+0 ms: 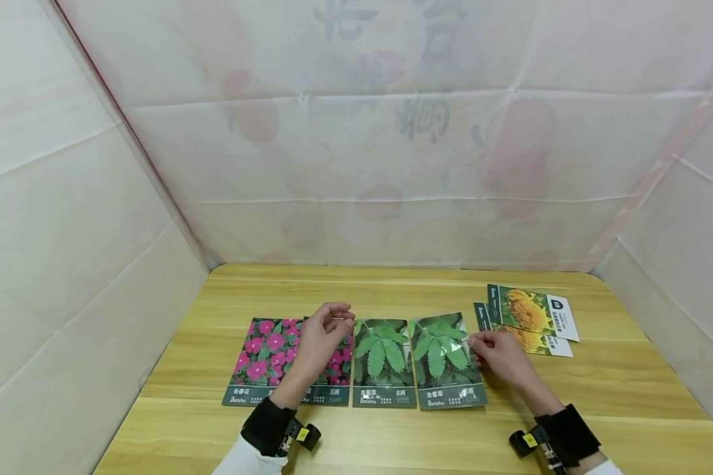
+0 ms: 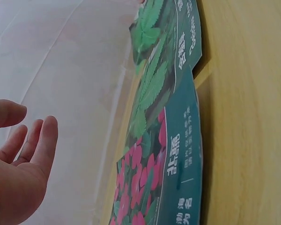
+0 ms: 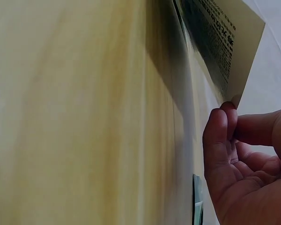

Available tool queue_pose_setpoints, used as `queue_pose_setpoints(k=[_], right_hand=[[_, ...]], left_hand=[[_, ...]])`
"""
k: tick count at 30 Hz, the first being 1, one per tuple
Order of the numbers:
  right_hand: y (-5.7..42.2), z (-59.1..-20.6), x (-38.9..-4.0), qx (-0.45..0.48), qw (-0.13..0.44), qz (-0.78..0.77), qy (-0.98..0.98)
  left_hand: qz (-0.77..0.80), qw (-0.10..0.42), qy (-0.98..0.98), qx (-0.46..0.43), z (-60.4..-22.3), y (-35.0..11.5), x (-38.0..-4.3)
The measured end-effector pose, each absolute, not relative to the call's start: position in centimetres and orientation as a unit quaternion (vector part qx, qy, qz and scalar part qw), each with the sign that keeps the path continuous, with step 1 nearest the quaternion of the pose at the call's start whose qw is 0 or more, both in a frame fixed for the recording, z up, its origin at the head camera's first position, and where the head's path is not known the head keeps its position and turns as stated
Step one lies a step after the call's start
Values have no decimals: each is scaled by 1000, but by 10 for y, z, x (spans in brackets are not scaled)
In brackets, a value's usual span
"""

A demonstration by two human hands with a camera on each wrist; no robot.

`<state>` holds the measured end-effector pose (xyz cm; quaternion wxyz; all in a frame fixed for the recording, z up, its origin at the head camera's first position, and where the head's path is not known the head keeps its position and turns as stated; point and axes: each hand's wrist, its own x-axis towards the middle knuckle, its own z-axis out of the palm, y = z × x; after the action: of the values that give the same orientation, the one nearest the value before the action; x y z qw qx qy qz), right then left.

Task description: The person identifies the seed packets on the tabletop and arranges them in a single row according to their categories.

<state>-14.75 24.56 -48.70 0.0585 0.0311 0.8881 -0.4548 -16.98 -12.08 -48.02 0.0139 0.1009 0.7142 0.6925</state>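
Observation:
Four flat seed packets would be several in a row: two with pink flowers, two with green leaves. The left pink-flower packet (image 1: 255, 366) overlaps or adjoins another pink-flower packet (image 1: 339, 379), which my left hand (image 1: 317, 346) partly covers. That hand hovers above them, fingers loosely bent, holding nothing. Beside them lies one green-leaf packet (image 1: 383, 379). My right hand (image 1: 505, 359) pinches the right edge of the other green-leaf packet (image 1: 445, 376) between thumb and fingers. In the right wrist view this packet (image 3: 248, 56) is tilted, its printed back showing.
Two yellow-flower packets lie sideways at the right, the upper packet (image 1: 531, 310) overlapping the lower packet (image 1: 558, 346). The wooden table (image 1: 392, 445) is bordered by pale fabric walls (image 1: 356, 231) at the back and both sides.

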Motion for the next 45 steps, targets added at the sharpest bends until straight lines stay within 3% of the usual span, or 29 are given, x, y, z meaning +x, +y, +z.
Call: queue_pose_setpoints(k=[7, 14, 18, 26, 32, 38, 45], right_hand=[[245, -488, -150, 31, 71, -473, 878], [245, -484, -149, 48, 99, -494, 863], [247, -485, -150, 44, 108, -486, 866], [236, -471, -142, -35, 29, -299, 953], [211, -457, -138, -111, -10, -171, 979], [198, -464, -136, -193, 12, -103, 976], [199, -470, -138, -212, 47, -96, 971]], left_hand=[[683, -4, 720, 119, -485, -121, -171], [684, -22, 713, 156, -536, -125, -189], [689, -18, 709, 146, -543, -125, -193], [590, -20, 783, 196, -488, -117, -164], [392, -13, 873, 290, -477, -101, -162], [244, 12, 901, 359, -480, -89, -161], [175, 39, 909, 377, -488, -88, -158]])
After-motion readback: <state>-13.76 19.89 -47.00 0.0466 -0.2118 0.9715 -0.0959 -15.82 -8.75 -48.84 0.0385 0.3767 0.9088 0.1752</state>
